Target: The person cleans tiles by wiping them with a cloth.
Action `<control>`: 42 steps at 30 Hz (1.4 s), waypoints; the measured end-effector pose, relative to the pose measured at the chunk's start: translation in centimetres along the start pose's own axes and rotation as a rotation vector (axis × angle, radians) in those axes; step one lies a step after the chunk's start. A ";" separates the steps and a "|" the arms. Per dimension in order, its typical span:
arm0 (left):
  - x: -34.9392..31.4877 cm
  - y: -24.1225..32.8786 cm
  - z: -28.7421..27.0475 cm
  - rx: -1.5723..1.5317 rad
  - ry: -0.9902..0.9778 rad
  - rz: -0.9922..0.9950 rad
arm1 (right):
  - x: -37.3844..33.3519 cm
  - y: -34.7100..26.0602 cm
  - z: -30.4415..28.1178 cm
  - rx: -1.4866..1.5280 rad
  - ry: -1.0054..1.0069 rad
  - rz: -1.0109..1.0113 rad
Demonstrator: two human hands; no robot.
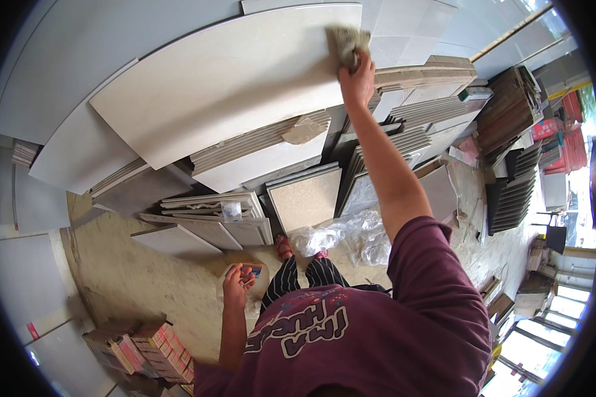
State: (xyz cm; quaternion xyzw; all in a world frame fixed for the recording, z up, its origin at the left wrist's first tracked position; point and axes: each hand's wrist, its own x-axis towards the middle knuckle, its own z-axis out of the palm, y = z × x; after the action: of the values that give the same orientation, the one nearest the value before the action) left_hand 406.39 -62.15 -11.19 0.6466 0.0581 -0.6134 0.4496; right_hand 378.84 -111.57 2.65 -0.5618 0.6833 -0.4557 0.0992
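My right hand [359, 81] is stretched far forward and closed on a crumpled greyish-beige cloth [348, 44]. The cloth lies against the upper right part of a large cream tile slab [232, 73], which leans in front of other slabs. Low on the left, my left hand [236, 283] hangs with its fingers loosely curled and apart. Just behind those fingers shows a small blue and brown thing [255, 270]; I cannot make out its kind, and the hand does not clearly hold it.
Stacked tiles [258, 152] lean under the slab, with a speckled beige tile [306, 197] before my feet. Crumpled clear plastic [351, 237] lies on the floor by my shoes. Tile boxes [159, 351] stand at the lower left, and dark racked panels [515, 188] at the right.
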 end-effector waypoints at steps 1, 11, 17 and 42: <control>0.1 0.6 0.5 0.063 -0.013 0.034 | -1.2 1.3 0.7 0.017 0.004 0.050; 2.7 14.3 17.5 0.738 -0.225 1.111 | -8.8 -3.5 5.5 0.542 -0.243 0.162; 1.3 23.9 32.8 0.930 -0.411 1.700 | -9.3 -4.1 4.4 0.836 -0.367 0.188; 7.0 32.7 36.1 1.485 0.319 2.363 | -18.9 10.8 -9.6 0.551 -0.659 0.484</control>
State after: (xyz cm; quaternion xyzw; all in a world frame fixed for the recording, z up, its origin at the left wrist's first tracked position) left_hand 401.75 -108.33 5.21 0.4583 -0.7964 0.3135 0.2396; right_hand 371.88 -90.96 -6.98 -0.4543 0.5803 -0.3815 0.5580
